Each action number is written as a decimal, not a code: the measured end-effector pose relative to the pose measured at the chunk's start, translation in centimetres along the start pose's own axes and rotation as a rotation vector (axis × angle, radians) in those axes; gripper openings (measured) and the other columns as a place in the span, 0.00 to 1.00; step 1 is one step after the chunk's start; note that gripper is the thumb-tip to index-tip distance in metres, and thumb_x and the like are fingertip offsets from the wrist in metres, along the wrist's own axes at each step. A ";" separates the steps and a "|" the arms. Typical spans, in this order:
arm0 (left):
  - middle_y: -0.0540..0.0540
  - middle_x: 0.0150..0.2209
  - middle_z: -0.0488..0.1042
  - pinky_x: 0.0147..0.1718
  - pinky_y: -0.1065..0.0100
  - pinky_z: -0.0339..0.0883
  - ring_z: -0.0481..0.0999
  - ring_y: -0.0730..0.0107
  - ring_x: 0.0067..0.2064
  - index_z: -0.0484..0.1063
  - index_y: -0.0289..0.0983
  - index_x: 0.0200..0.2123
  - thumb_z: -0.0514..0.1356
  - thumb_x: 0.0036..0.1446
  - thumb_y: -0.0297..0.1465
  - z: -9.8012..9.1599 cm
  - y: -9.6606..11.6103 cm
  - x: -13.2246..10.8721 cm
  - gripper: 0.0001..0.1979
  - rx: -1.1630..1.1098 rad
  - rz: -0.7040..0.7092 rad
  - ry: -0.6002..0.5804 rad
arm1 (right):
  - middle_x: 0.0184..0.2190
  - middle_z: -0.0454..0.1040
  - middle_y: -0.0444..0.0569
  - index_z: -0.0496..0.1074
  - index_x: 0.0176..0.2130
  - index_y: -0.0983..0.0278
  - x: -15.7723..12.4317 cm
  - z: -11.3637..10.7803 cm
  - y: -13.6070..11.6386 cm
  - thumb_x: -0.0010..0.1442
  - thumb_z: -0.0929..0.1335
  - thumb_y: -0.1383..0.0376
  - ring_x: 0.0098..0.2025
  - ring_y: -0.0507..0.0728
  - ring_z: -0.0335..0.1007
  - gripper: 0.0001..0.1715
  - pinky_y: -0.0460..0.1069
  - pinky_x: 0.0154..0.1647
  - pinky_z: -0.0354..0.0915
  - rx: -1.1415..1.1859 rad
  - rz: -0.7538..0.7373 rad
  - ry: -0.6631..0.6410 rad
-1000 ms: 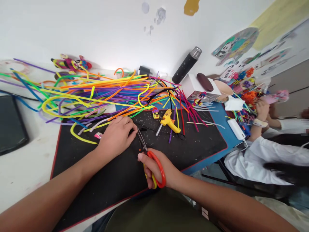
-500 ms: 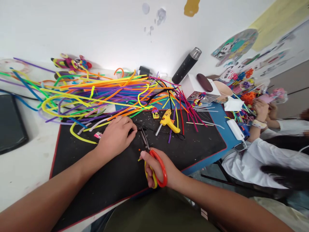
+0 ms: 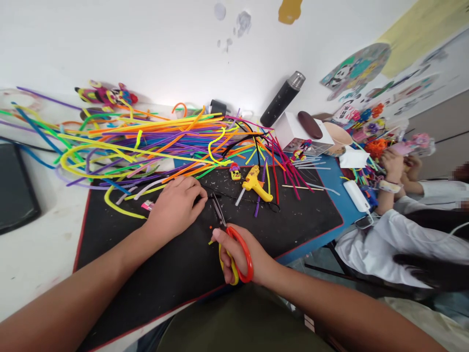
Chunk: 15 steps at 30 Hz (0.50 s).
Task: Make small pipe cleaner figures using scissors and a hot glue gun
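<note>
My left hand (image 3: 178, 204) is closed, pinching a short black fuzzy stem, likely a pipe cleaner (image 3: 210, 197), that pokes out past the fingertips. Wrapped around a pair of scissors (image 3: 248, 256) with red and yellow handles, my right hand (image 3: 262, 261) keeps the blades upright, slightly parted, their tips beside the black stem. Whether the blades touch it I cannot tell. Small orange and yellow scraps lie on the black mat (image 3: 172, 274) near the scissors. Beyond them are a yellow glue gun (image 3: 257, 185) and a small yellow clay-like head (image 3: 235, 171) with purple hair.
A heap of colourful pipe cleaners (image 3: 146, 142) spreads along the wall. Behind it stand a black thermos (image 3: 282, 100) and a white box (image 3: 287, 129). A dark tablet (image 3: 16, 188) lies at left. At right, another person's hands (image 3: 395, 164) work beside a white power bank (image 3: 356, 196).
</note>
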State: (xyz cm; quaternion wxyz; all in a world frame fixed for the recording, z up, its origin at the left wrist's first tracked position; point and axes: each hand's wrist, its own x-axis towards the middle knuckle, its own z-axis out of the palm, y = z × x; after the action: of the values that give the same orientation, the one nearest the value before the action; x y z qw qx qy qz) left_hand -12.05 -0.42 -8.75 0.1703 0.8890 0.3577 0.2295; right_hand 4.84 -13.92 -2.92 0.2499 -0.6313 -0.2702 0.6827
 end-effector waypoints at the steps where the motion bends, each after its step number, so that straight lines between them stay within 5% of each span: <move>1: 0.40 0.42 0.78 0.49 0.51 0.71 0.77 0.51 0.46 0.78 0.38 0.38 0.56 0.71 0.33 0.0 0.0 0.0 0.12 0.001 0.004 0.005 | 0.15 0.65 0.34 0.63 0.34 0.59 0.0 0.0 0.0 0.62 0.69 0.34 0.12 0.52 0.67 0.33 0.43 0.11 0.60 0.000 -0.002 0.001; 15: 0.40 0.43 0.79 0.50 0.52 0.70 0.77 0.51 0.46 0.79 0.39 0.38 0.56 0.71 0.33 0.1 0.0 -0.1 0.12 0.022 0.017 0.014 | 0.15 0.63 0.33 0.62 0.35 0.59 0.0 0.0 0.3 0.65 0.69 0.37 0.11 0.50 0.63 0.30 0.43 0.11 0.55 0.003 -0.025 0.005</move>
State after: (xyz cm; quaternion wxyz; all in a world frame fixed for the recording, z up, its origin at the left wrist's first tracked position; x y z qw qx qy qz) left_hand -12.04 -0.52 -8.80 0.1562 0.8922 0.3540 0.2331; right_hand 4.85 -14.14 -3.13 0.2603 -0.6292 -0.2764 0.6782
